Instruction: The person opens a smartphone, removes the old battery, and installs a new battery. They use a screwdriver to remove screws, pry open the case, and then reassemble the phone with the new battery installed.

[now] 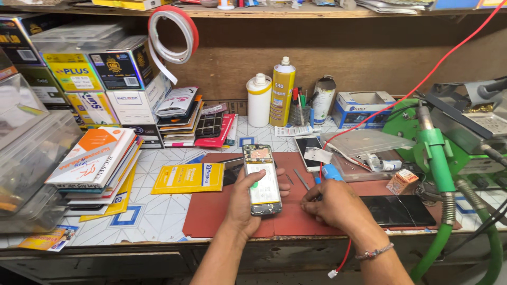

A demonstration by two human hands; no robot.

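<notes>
While the opened phone lies lengthwise over the red mat, its back cover off and its white battery and small circuit board showing, the left hand grasps it from the left side, fingers curled under the body and the thumb pressed across the battery. The phone sits near the middle of the table, tilted a little off the mat in that grip. Just to the right, the right hand is clenched loosely with the knuckles up, its fingertips down at the mat; a blue-handled tool with a red wire shows just above it, but whether the hand grips it cannot be told. A beaded bracelet circles the right wrist. Two thin metal tools lie on the mat between the phone and the right hand. A dark glass screen panel lies flat to the right of that hand. A yellow packet rests on the tiled top left of the mat. Behind stand a white bottle and a yellow spray can, side by side. Stacks of boxed and flat packages fill the left, and a green stand with a hose rises at the right.
</notes>
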